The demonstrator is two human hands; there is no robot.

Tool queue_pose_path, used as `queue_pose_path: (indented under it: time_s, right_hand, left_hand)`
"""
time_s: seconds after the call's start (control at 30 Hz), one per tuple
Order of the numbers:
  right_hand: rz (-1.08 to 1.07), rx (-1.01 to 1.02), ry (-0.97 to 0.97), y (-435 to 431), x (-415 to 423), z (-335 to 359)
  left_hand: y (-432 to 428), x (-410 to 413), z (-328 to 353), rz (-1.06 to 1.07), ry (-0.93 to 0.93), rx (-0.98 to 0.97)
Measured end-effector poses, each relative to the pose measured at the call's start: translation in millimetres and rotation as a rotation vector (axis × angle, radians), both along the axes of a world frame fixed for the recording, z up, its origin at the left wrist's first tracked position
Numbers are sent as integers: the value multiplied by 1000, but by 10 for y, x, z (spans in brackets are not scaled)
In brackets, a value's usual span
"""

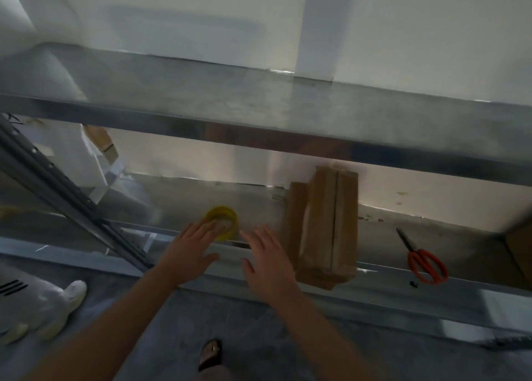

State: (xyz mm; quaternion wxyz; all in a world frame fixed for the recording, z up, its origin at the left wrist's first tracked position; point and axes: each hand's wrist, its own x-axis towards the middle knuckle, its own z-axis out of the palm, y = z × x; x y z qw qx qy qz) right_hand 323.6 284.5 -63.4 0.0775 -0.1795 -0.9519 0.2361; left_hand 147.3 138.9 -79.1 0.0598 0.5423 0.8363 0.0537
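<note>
Far left of the left hand, low on the floor, lies a white plush toy (40, 308). Above it a dark slotted post (72, 196) slants down to a spot just left of that hand's wrist. The left hand (190, 254) is stretched forward over the front edge of the lower shelf (388, 236), fingers straight and slightly spread, holding nothing. Its fingertips overlap the near side of the yellow tape roll (227, 222). The blur hides whether they touch it. The roll lies flat on the shelf, just beyond the left hand and ahead-left of the right hand.

The right hand (266, 261) hovers just beside the left, palm down, fingers straight and fanned, empty. Just right of it, brown boxes (325, 225) stand on the shelf, near its fingers but apart from them. Well right of both hands lie orange scissors (426, 262), blades pointing away. Below, between the forearms, a sandalled foot (211, 354) shows.
</note>
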Motion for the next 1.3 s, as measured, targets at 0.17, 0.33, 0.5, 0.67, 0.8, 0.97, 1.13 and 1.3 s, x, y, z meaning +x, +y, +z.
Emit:
queue_pose_path:
  time_s: [0.17, 0.33, 0.5, 0.67, 0.8, 0.97, 1.13, 1.3]
  right_hand:
    - [-308, -130, -184, -10, -547, -495]
    - [-351, -97, -235, 48, -826, -719]
    - [-416, -50, -201, -53, -948, -803]
    - [-482, -64, -129, -35, -952, -787]
    - [-455, -95, -156, -44, -905, -724]
    - [-415, -177, -130, -96, -705, -543]
    - [-383, -240, -110, -124, -559, -236]
    - [-451, -349, -104, -35, -261, -9]
  left_hand:
    - [-44, -600, -255, -102, -13, -119]
    - [73, -850, -445, -247, 38, -245]
    - [155, -884, -448, -372, 50, -128]
    - [234, -905, -415, -415, 129, 54]
    - [293, -881, -365, -477, 117, 154]
    - [238, -805, -245, -526, 65, 200]
    - [87, -710, -73, -407, -59, 171]
    - [-109, -383, 71, -391, -244, 254]
